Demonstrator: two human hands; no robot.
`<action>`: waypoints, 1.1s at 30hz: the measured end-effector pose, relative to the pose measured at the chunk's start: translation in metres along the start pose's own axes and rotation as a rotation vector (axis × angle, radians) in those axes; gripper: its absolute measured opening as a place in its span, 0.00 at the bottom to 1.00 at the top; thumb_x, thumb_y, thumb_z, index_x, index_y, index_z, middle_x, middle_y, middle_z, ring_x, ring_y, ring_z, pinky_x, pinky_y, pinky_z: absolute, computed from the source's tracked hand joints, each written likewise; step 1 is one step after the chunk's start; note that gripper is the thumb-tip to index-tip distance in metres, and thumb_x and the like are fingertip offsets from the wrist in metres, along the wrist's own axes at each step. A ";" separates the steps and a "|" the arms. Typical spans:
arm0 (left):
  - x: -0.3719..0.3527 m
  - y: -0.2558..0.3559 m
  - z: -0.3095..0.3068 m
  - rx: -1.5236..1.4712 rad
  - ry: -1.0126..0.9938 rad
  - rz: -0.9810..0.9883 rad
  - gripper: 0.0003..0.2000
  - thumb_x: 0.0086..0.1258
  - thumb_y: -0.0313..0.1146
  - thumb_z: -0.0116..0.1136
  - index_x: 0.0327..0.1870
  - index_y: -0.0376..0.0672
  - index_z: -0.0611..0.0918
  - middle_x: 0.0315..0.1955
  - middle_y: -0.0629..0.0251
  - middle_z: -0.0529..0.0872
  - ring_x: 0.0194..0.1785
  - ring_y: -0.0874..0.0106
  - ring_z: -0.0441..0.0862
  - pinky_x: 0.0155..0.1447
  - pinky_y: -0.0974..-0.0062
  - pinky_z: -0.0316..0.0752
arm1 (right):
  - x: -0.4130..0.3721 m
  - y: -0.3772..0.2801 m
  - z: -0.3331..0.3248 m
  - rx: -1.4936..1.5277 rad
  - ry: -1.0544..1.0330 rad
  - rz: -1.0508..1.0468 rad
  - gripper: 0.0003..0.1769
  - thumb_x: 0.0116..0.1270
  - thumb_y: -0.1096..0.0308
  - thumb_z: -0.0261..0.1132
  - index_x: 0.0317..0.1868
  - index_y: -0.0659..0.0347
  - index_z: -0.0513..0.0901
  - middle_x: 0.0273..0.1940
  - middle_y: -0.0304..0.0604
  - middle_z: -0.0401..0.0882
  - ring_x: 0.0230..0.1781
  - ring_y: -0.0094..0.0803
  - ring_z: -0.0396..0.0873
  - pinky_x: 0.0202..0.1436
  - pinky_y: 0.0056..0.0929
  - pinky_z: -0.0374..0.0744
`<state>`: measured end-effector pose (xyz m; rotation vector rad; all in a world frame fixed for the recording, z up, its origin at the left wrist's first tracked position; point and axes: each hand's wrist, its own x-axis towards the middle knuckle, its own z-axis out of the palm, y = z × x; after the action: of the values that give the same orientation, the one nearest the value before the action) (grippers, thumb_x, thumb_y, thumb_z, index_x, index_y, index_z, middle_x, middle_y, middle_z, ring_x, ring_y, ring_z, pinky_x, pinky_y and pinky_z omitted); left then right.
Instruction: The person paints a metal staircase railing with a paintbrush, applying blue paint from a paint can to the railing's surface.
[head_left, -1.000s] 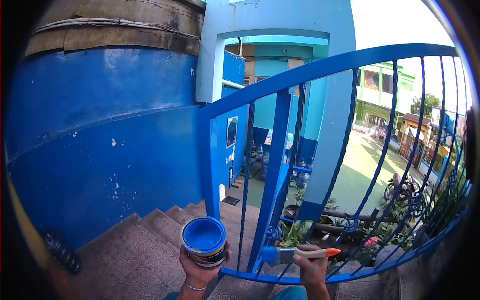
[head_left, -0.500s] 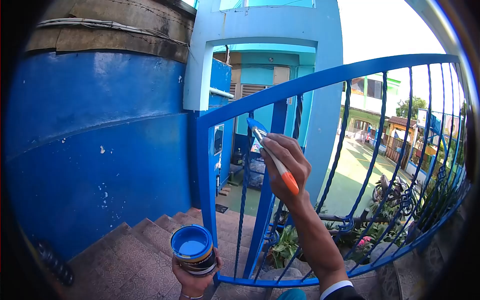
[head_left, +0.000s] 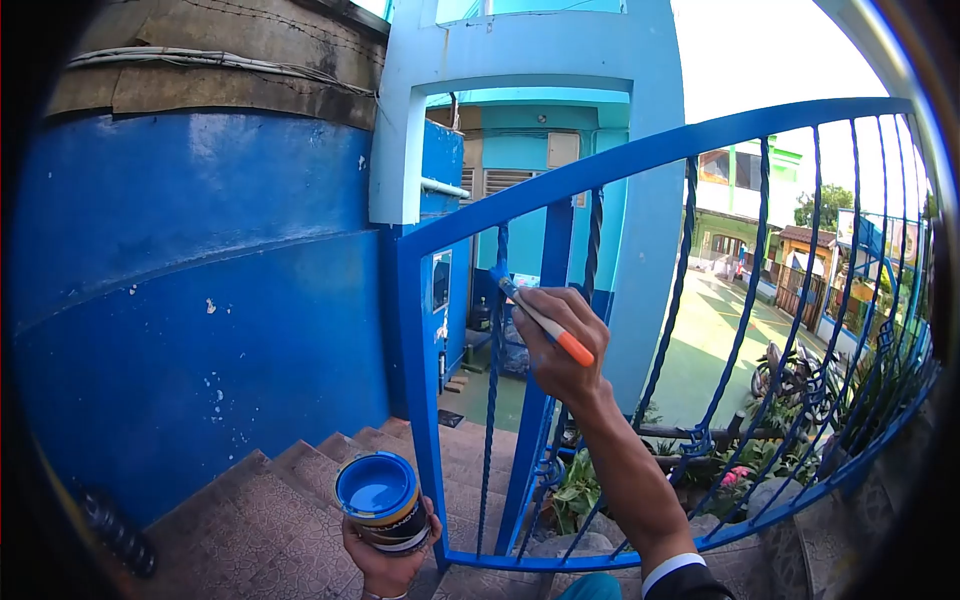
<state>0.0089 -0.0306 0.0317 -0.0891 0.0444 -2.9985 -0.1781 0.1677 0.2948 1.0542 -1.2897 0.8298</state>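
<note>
My right hand (head_left: 565,335) is closed around a paintbrush (head_left: 548,322) with a pale handle and an orange end. Blue paint coats its bristles, which touch the upper part of a twisted baluster (head_left: 493,380) on the blue metal railing (head_left: 640,158). Lower down, my left hand (head_left: 385,570) grips an open paint can (head_left: 392,515) from below and around its sides. Bright blue paint (head_left: 375,488) shows inside the can, and its dark label is partly hidden by my fingers.
Tiled stairs (head_left: 270,510) descend beside a blue wall (head_left: 200,300) on the left. Past the railing are plants (head_left: 575,490), rocks and a green courtyard (head_left: 700,350). A light blue pillar (head_left: 650,250) rises behind the balusters. A dark coiled object (head_left: 115,530) lies at lower left.
The brush and my right hand have moved down along the baluster, the bristles now lower beneath the top rail. My left hand still holds the can in nearly the same place.
</note>
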 end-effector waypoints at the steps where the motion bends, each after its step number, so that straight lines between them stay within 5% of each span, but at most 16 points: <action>1: 0.001 0.000 0.001 -0.004 -0.006 0.003 0.47 0.72 0.73 0.42 0.77 0.38 0.73 0.64 0.42 0.81 0.70 0.47 0.79 0.70 0.42 0.72 | -0.001 -0.003 -0.003 0.013 0.062 0.049 0.13 0.69 0.76 0.77 0.54 0.64 0.92 0.48 0.50 0.91 0.46 0.43 0.92 0.49 0.39 0.90; 3: 0.004 0.001 0.000 -0.025 0.001 -0.001 0.47 0.72 0.72 0.43 0.77 0.37 0.73 0.64 0.42 0.81 0.70 0.47 0.79 0.70 0.42 0.72 | 0.006 0.001 0.000 0.021 0.218 0.076 0.13 0.69 0.75 0.77 0.53 0.66 0.92 0.46 0.52 0.92 0.42 0.40 0.93 0.45 0.36 0.90; 7: 0.004 -0.003 0.002 -0.091 0.018 -0.018 0.47 0.71 0.73 0.43 0.78 0.37 0.72 0.64 0.41 0.80 0.70 0.47 0.79 0.70 0.42 0.72 | 0.009 -0.001 0.004 0.068 0.041 0.198 0.13 0.70 0.75 0.76 0.54 0.68 0.91 0.47 0.53 0.92 0.43 0.38 0.93 0.47 0.35 0.90; 14: 0.009 -0.005 -0.002 -0.087 0.008 -0.029 0.47 0.71 0.72 0.43 0.77 0.37 0.71 0.64 0.39 0.79 0.69 0.47 0.78 0.70 0.43 0.73 | 0.011 0.008 0.020 0.204 0.332 0.326 0.12 0.72 0.73 0.76 0.53 0.69 0.91 0.47 0.52 0.93 0.46 0.36 0.93 0.53 0.32 0.88; 18: 0.010 -0.005 -0.002 -0.067 -0.013 -0.044 0.47 0.72 0.72 0.43 0.77 0.37 0.72 0.64 0.39 0.79 0.69 0.46 0.77 0.69 0.42 0.73 | -0.016 0.010 0.020 0.185 0.205 0.380 0.13 0.73 0.74 0.75 0.55 0.70 0.90 0.46 0.53 0.93 0.45 0.33 0.91 0.52 0.31 0.88; 22: 0.009 -0.002 -0.003 -0.068 0.029 -0.024 0.47 0.72 0.72 0.42 0.78 0.37 0.71 0.64 0.38 0.80 0.70 0.46 0.78 0.70 0.42 0.73 | 0.007 0.000 0.023 0.369 0.435 0.467 0.14 0.74 0.72 0.75 0.56 0.70 0.90 0.47 0.50 0.93 0.45 0.31 0.91 0.50 0.30 0.88; 27: 0.004 0.000 -0.003 -0.020 0.001 -0.004 0.47 0.72 0.71 0.44 0.78 0.37 0.72 0.64 0.40 0.80 0.70 0.46 0.79 0.70 0.42 0.73 | -0.009 -0.007 0.018 0.094 0.180 0.233 0.12 0.67 0.77 0.76 0.50 0.70 0.91 0.45 0.53 0.93 0.44 0.39 0.94 0.49 0.31 0.89; 33: 0.002 0.006 -0.002 -0.010 0.036 0.022 0.47 0.72 0.71 0.45 0.77 0.36 0.72 0.63 0.42 0.81 0.69 0.47 0.79 0.68 0.42 0.75 | 0.008 0.006 0.019 0.046 0.318 0.145 0.11 0.68 0.78 0.75 0.50 0.69 0.91 0.46 0.53 0.92 0.44 0.40 0.93 0.48 0.33 0.90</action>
<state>0.0078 -0.0367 0.0296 -0.0361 0.0634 -2.9777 -0.1891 0.1513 0.3029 0.8314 -1.0887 1.0940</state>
